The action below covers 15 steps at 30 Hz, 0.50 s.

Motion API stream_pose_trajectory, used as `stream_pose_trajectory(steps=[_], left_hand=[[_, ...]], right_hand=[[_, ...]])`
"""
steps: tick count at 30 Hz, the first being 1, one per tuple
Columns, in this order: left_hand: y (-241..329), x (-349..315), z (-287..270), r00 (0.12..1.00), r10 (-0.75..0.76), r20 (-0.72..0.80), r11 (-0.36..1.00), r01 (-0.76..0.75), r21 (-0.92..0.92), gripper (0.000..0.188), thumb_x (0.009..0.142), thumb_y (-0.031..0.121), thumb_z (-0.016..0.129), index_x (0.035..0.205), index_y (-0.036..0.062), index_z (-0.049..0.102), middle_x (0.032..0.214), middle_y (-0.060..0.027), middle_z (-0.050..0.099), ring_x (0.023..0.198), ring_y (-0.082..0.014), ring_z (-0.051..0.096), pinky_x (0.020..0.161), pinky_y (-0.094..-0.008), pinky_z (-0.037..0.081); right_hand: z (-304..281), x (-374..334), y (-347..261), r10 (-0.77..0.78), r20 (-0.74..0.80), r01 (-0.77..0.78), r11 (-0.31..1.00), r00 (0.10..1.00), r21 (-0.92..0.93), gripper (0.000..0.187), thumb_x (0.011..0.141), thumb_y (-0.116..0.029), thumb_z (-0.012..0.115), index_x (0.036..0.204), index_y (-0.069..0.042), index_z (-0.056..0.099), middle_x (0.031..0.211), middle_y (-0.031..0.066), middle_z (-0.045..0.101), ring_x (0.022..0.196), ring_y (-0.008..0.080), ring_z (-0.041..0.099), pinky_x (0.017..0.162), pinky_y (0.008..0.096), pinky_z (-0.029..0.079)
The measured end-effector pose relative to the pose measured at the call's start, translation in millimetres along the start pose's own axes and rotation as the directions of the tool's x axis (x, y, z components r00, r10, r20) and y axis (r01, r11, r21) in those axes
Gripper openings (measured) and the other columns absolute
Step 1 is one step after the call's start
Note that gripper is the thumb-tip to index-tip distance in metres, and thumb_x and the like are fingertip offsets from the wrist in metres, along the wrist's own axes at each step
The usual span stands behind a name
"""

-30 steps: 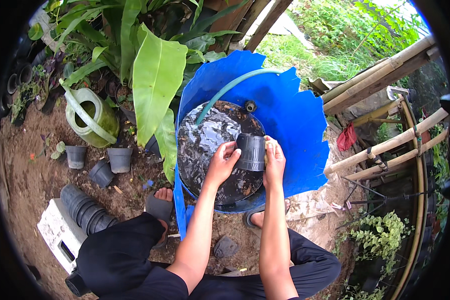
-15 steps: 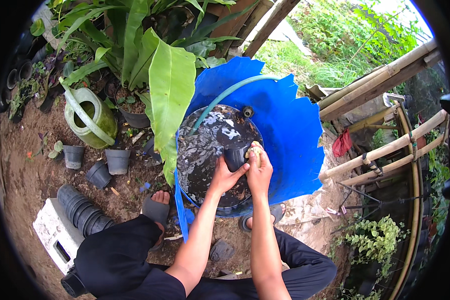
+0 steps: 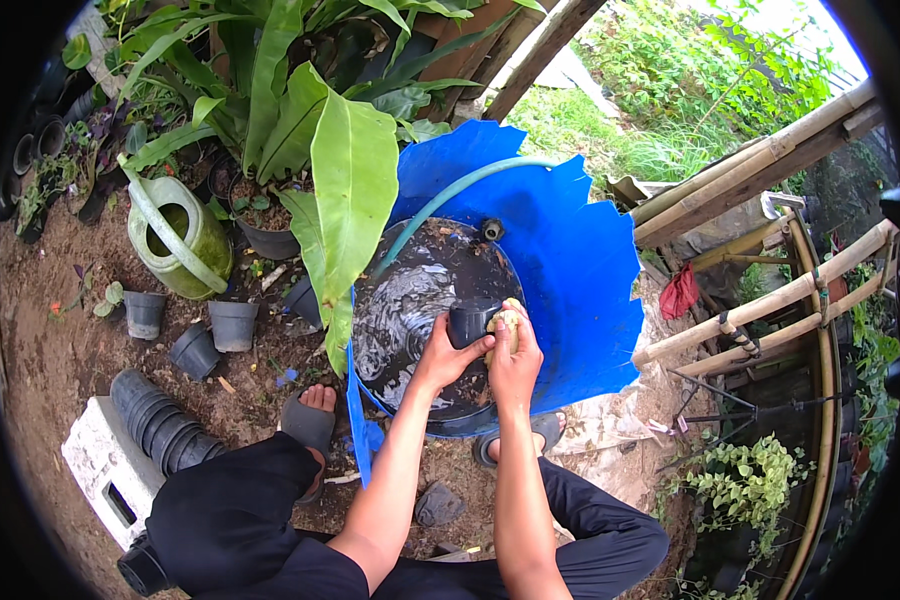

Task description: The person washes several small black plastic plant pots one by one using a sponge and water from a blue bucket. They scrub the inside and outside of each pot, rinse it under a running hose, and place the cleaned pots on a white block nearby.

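Note:
Over dark water (image 3: 405, 310) in a blue plastic drum (image 3: 592, 285) with a jagged cut rim, my left hand (image 3: 444, 360) grips a small black plant pot (image 3: 470, 322), tilted on its side. My right hand (image 3: 515, 366) is closed on a pale yellow sponge (image 3: 511, 314), pressed against the pot's right end. The fingers partly cover both things. A green hose (image 3: 438, 203) hangs over the drum's far rim and dips into the water.
Left of the drum are a green watering can (image 3: 208, 235), several black pots (image 3: 233, 325), a stack of pots (image 3: 160, 420) and a white block (image 3: 105, 465). A broad-leaved plant (image 3: 350, 180) overhangs the drum's left rim. Bamboo rails (image 3: 770, 305) stand at the right.
The pot and sponge remain in my hands over the water, with only slight shifts of the right hand and sponge. Ripples on the water now form rings below the pot.

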<state>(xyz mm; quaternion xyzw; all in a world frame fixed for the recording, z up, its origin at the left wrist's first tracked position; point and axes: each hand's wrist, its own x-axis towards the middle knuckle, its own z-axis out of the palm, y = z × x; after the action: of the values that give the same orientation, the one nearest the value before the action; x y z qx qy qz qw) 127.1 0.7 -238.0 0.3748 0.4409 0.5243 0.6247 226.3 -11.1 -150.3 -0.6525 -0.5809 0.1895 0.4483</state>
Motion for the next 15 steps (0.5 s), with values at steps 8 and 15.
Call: stream_pose_trajectory(steps=[8,15], left_hand=[[11.2,-7.3,-0.7,0.983,-0.093,0.158,0.922,0.145,-0.359,0.061,0.088,0.028,0.085,0.135,0.0008,0.056,0.122,-0.0076,0.067,0.107,-0.0141,0.065,0.095,-0.0321,0.054],[5.6,-9.5,-10.1,0.959,-0.100,0.266,0.821,0.231,-0.522,0.062,0.091,0.034,0.079,0.139,0.0030,0.056,0.123,-0.0058,0.067,0.112,-0.0139,0.064,0.097,-0.0326,0.053]], right_hand=[[-17.3,40.4,3.6,0.167,0.236,-0.162,0.986,0.957,-0.043,0.033,0.106,-0.022,0.059,0.131,-0.002,0.065,0.119,0.0121,0.072,0.111,0.0212,0.067,0.098,0.0338,0.051],[-26.8,55.3,24.8,0.357,0.540,-0.574,0.758,0.762,0.309,0.037,0.110,-0.023,0.054,0.142,-0.006,0.059,0.127,0.0053,0.067,0.112,0.0131,0.063,0.097,0.0296,0.051]])
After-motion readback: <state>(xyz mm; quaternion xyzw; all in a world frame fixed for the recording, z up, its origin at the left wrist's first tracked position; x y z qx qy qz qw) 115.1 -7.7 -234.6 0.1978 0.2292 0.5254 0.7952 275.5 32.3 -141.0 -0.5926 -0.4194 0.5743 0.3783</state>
